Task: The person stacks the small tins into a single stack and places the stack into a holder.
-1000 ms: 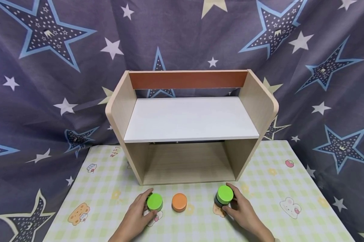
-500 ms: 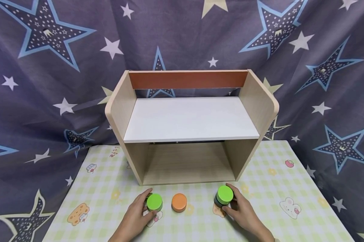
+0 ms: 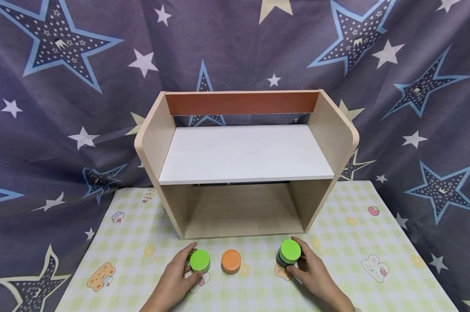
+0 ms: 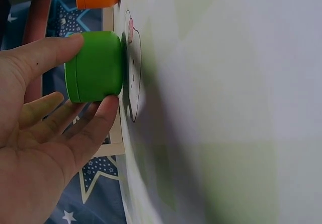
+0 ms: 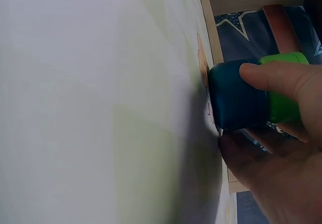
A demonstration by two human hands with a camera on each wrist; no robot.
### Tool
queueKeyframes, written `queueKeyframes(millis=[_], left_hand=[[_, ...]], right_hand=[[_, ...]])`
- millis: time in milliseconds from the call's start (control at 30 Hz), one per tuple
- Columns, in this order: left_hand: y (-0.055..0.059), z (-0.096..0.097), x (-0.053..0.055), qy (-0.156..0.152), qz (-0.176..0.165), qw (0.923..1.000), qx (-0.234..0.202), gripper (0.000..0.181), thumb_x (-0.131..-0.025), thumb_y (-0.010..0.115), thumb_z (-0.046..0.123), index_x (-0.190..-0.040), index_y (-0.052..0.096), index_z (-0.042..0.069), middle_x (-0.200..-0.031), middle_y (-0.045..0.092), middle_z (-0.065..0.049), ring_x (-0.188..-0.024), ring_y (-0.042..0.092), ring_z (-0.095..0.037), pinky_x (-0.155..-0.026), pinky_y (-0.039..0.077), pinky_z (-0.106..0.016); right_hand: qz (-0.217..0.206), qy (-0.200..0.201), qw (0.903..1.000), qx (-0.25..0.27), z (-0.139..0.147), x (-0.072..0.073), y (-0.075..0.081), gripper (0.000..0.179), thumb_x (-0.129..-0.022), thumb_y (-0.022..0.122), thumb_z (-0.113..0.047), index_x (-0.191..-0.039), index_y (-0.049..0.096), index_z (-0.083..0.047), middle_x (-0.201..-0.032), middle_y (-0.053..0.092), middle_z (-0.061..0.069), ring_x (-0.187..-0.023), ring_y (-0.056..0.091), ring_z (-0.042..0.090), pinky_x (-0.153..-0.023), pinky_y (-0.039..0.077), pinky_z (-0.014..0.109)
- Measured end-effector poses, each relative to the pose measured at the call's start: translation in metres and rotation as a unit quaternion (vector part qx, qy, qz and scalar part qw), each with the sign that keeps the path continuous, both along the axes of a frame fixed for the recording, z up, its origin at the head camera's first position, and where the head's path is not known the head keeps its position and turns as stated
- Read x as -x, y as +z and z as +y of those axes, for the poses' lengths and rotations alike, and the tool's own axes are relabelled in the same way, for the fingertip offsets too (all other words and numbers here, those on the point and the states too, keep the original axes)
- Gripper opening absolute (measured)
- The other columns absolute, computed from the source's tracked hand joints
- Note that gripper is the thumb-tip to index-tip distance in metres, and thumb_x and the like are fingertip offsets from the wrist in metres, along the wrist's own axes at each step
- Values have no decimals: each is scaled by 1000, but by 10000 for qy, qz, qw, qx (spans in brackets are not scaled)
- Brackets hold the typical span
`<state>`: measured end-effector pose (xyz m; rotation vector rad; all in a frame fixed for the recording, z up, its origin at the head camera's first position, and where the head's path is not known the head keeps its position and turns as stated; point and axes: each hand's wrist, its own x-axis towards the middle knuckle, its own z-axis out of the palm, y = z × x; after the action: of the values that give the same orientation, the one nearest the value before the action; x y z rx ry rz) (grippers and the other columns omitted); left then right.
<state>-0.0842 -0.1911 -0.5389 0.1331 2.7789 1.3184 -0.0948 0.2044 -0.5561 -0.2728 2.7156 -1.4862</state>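
Here, the half-curled left hand (image 3: pixel 174 276) pinches a green tub (image 3: pixel 200 261).

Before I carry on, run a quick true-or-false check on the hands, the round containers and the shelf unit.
1. The left hand holds a green container. True.
2. The right hand holds a dark blue piece with a green piece on top. True.
3. The orange container stands on the tablecloth in front of the shelf unit. True.
4. The left hand is touching the orange container. False: neither hand touches it.
5. The shelf unit is white all over. False: its side panels are pale wood-coloured.
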Motion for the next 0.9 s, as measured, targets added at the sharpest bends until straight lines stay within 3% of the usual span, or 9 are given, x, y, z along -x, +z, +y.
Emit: queueKeyframes(millis=[500, 900], left_hand=[[11, 3, 6, -21, -2, 10000, -20, 80, -81, 85, 11, -150, 44, 10, -132, 57, -5, -119, 56, -20, -95, 53, -37], [18, 9, 10, -121, -14, 9998, -167, 83, -79, 86, 10, -150, 44, 18, -129, 59, -3, -118, 58, -20, -93, 54, -32]], right_hand=[[8, 86, 10000, 28, 2, 0, -1, 81, -82, 82, -4, -151, 39, -5, -136, 57, 8, -115, 61, 25, -92, 54, 36], [62, 125, 9999, -19, 2, 1, 0, 80, -83, 82, -5, -151, 40, -6, -136, 57, 8, -113, 62, 24, -89, 55, 37]])
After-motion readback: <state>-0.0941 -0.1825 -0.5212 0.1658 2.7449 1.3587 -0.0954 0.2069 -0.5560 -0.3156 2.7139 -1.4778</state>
